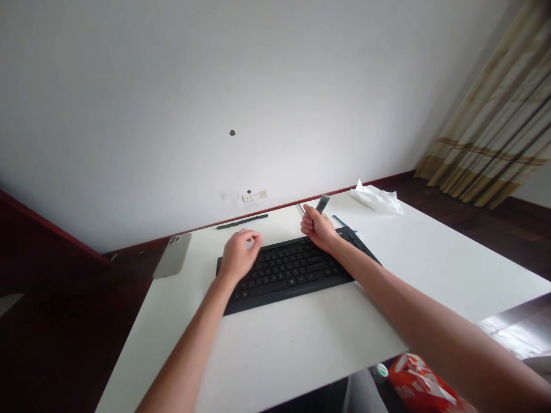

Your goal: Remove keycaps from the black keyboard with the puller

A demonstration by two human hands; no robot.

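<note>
A black keyboard lies on the white table, slightly turned, with both forearms reaching over it. At its left end my left hand is curled, thumb and forefinger brought together in a pinch; whatever may be between the tips is hidden. Over the keyboard's upper right part, my right hand is closed in a fist around a dark, stick-like object, whose blunt end pokes out above the fingers. Behind the keyboard lies a narrow, bumpy black strip. A thin blue stick-like item rests just right of my right hand.
A phone lies face down at the table's left edge. Crumpled white plastic or paper sits at the back right of the table. Below the front edge are a red bag and a bottle cap. A wall stands behind.
</note>
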